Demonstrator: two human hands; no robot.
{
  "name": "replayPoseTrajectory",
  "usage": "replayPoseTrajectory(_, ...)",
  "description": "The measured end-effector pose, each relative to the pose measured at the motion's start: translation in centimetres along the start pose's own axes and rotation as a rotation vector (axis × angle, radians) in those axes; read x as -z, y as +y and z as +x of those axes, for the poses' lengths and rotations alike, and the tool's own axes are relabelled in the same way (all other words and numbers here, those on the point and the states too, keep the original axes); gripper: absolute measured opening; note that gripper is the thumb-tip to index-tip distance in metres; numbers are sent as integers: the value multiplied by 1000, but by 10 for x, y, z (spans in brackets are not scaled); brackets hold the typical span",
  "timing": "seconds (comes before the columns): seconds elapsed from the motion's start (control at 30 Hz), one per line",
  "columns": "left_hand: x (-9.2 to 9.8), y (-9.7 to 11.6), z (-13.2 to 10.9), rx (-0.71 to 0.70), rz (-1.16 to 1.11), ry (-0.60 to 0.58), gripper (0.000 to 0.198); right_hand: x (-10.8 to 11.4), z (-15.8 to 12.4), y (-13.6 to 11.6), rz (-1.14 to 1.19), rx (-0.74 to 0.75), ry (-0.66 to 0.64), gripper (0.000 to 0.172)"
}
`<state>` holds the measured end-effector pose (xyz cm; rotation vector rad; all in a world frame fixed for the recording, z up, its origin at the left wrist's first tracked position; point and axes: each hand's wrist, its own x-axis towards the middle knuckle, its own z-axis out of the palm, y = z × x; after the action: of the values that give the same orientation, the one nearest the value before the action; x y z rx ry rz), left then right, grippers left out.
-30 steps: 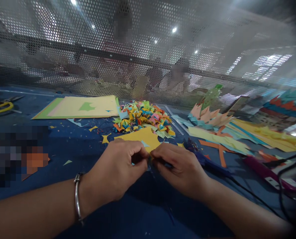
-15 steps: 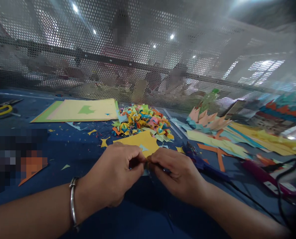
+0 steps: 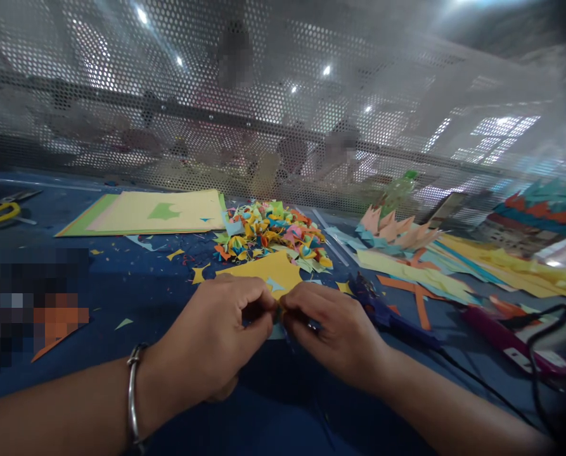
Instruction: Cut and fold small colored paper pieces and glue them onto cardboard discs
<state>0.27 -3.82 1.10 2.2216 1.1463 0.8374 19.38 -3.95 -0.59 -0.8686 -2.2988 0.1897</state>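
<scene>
My left hand (image 3: 216, 335), with a silver bangle at the wrist, has its thumb and forefinger pinched together. Opposite it, fingertip to fingertip, my right hand (image 3: 337, 332) is pinched too. A small yellow paper piece (image 3: 279, 306) shows between the two sets of fingertips, mostly hidden by them. Just beyond lies a larger yellow paper sheet (image 3: 258, 269) with a light blue paper scrap (image 3: 276, 284) on it. Behind that is a heap of small, folded, many-coloured paper pieces (image 3: 273, 231).
A stack of coloured sheets (image 3: 182, 212) lies left of the heap, yellow-handled scissors (image 3: 0, 215) farther left. On the right are a blue corded tool (image 3: 397, 323), a purple power strip (image 3: 496, 339), orange strips (image 3: 421, 307) and pointed paper strips (image 3: 397, 231). A perforated metal screen (image 3: 168, 136) stands behind.
Both hands stay together at nearly the same spot, with only small finger movements. The view has shifted very slightly.
</scene>
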Motion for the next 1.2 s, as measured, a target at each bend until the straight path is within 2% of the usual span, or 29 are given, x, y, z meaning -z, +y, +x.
replayPoseTrajectory(0.17,-1,4,-3,8,-26,-5,15,2,-2,-3,17,3,16,12)
replayPoseTrajectory(0.37,-3,3,0,-41,50,-29,16,3,-2,-4,19,-1,20,16)
replayPoseTrajectory(0.63,3,0,4,-132,211,-114,13,4,-2,-3,-62,10,-131,22)
replayPoseTrajectory(0.77,3,1,3,-143,237,-134,13,15,-3,-2,-78,-1,-163,19)
replayPoseTrajectory(0.83,4,0,3,-144,183,-116,12,28,-6,1,-111,-25,-108,17)
replayPoseTrajectory(0.93,3,-2,4,-125,66,-50,11,56,-20,11,-249,-123,-26,18)
replayPoseTrajectory(1.0,2,-6,5,-87,6,-36,11,76,-39,21,-338,-220,-16,21)
replayPoseTrajectory(1.13,-5,-13,6,14,-108,-124,10,102,-84,43,-491,-570,-91,36)
replayPoseTrajectory(1.2,-8,-14,6,28,-167,-155,9,105,-101,53,-530,-595,-154,42)
